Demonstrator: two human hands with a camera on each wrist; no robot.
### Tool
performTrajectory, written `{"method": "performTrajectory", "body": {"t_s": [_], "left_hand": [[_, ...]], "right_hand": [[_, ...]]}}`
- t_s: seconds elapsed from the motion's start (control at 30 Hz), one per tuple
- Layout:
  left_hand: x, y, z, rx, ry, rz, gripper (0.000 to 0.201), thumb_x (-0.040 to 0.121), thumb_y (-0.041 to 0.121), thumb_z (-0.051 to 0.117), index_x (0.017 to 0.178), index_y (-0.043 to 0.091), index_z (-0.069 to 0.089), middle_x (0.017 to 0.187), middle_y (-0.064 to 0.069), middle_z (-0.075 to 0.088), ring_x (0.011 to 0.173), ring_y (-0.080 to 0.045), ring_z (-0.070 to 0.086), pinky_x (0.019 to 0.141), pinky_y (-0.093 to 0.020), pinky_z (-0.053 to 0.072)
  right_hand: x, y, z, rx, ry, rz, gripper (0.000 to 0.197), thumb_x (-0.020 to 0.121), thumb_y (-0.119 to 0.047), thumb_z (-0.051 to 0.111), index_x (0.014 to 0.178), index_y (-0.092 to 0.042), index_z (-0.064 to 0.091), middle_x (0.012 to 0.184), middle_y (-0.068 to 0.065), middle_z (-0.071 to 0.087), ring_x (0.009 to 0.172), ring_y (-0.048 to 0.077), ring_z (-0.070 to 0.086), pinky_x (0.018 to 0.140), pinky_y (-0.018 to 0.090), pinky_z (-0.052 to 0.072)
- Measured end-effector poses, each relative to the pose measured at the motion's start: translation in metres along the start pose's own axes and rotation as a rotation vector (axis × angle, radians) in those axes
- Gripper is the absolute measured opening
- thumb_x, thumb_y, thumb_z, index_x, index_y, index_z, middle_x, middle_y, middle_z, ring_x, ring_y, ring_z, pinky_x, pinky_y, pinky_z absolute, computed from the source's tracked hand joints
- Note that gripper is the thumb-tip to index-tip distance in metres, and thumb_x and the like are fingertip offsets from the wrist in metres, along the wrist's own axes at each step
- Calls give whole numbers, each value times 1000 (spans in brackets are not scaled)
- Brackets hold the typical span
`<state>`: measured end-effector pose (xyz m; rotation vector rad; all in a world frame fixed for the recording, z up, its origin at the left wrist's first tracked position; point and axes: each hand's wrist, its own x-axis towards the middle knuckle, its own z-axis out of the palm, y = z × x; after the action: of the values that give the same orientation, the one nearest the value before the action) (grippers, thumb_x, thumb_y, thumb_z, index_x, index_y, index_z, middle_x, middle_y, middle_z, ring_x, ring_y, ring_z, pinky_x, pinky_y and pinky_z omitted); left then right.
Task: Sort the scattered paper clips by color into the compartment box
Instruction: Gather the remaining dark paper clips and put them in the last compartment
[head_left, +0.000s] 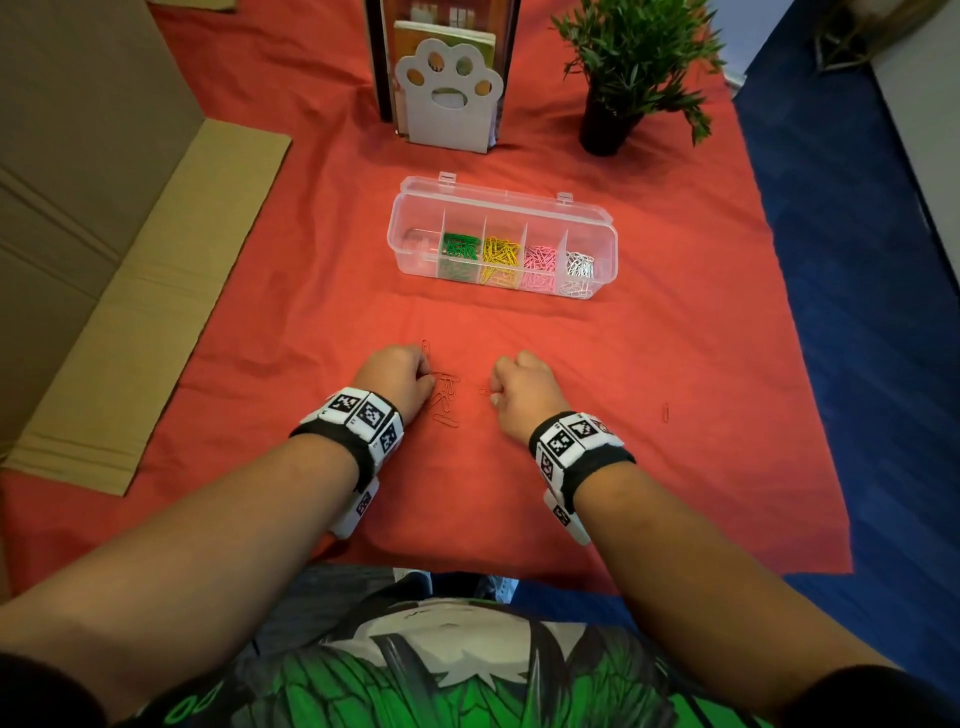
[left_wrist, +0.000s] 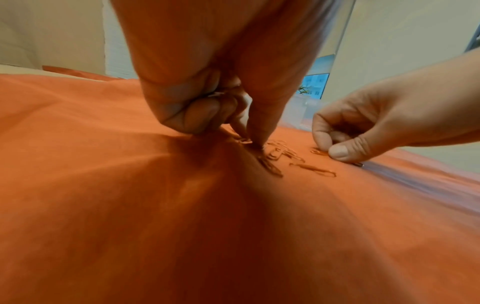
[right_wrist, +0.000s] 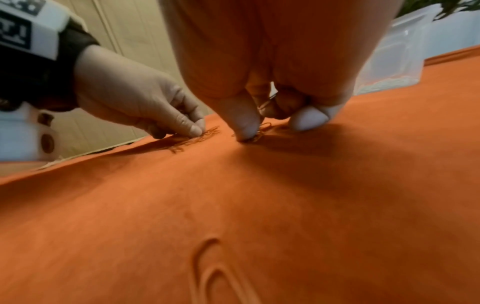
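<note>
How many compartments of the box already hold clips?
4: green, yellow, pink and white clips fill the four right compartments of the box; the leftmost looks nearly empty, contents unclear.

A paw-shaped bookend (head_left: 449, 101) and potted plant (head_left: 631, 67) stand beside flattened cardboard (head_left: 150, 291)

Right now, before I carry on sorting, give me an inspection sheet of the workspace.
Surface: orange cloth, wrinkled.
Job's things: compartment box open; green, yellow, pink, white clips sorted, leftmost compartment nearly empty. Orange clips loose on the cloth; a stray clip to the right.
Clutter: paw-shaped holder, potted plant, cardboard.
Grippers: left hand pinching at the clips; right hand pinching a clip.
Cables: nothing seen.
Surroundings: blue floor.
</note>
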<state>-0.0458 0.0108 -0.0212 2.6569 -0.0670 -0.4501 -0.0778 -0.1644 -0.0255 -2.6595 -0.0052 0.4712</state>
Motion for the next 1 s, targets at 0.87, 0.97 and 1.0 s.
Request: {"method": "performTrajectory", "body": {"t_s": [0.87, 0.97, 1.0], "left_hand": [[-4, 6, -16, -1, -279, -232, 35, 71, 45, 73, 64, 12, 64, 69, -5, 67, 70, -21, 62, 64, -27, 46], [-8, 6, -14, 260, -261, -173, 41, 70, 44, 75, 88, 7, 68, 94, -10, 70, 92, -26, 65, 74, -30, 50], [-8, 6, -13, 294, -269, -165, 42, 70, 43, 75, 91, 7, 68, 96, -11, 69, 94, -27, 65, 76, -31, 51]], "right_hand": [[-8, -4, -18, 0, -76, 269, 38, 90, -27, 50, 118, -1, 51, 123, 18, 56, 116, 33, 54, 96, 35, 44], [-12, -11, -11, -158, -84, 176, 40, 88, -10, 45, 126, 2, 40, 128, 23, 47, 117, 35, 51, 97, 38, 44], [-13, -12, -10, -194, -99, 169, 41, 87, -6, 42, 127, 4, 39, 129, 24, 45, 117, 36, 51, 97, 39, 43]]}}
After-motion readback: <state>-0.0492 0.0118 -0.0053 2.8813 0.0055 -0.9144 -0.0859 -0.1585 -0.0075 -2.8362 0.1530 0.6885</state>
